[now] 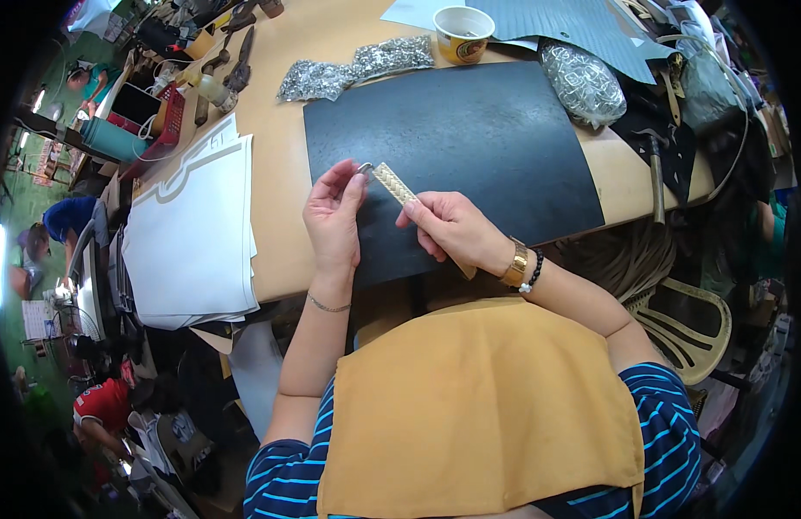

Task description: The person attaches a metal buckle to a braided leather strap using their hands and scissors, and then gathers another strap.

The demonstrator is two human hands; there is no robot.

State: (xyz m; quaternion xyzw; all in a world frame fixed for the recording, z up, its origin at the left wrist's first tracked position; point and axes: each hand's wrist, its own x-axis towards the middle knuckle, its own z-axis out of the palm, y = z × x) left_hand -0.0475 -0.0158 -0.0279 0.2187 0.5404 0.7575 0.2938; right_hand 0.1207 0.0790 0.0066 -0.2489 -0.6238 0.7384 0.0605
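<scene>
Two bare hands were close together above the black mat on the table. Raised nearly upright, the left hand had its fingers pointing away from the body, pinching a small metal piece between thumb and fingertips. Its forearm ran almost straight up from the striped sleeve. Slanting inward from the lower right, the other forearm brought the right hand to the woven strap; this hand gripped it, thumb along the top and fingers curled below. The strap's far end tilted toward the metal piece, just beside it; whether they touched could not be told.
</scene>
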